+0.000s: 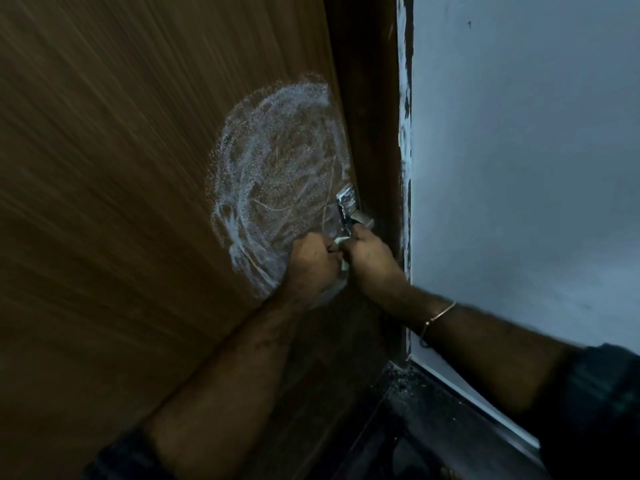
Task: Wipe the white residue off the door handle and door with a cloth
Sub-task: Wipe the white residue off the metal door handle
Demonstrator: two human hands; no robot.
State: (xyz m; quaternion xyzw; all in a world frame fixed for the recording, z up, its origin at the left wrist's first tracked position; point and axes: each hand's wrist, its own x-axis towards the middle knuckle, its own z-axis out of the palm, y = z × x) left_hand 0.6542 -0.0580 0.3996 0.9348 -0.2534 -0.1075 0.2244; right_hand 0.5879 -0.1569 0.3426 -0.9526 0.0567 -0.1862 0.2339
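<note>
A brown wooden door (138, 168) carries a big round smear of white residue (277, 168) just left of its edge. The metal door handle (347, 202) sits at the smear's lower right, and its lower part is hidden by my hands. My left hand (311, 263) is a closed fist pressed on the door below the smear. A small pale piece of cloth (343, 263) shows between both hands. My right hand (372, 259), with a thin bracelet on its wrist, is closed around the lower end of the handle.
The dark door frame (374, 98) runs beside the door's edge, with a pale grey wall (519, 168) to its right. A white skirting strip (467, 393) and dark floor (415, 427) lie at the lower right.
</note>
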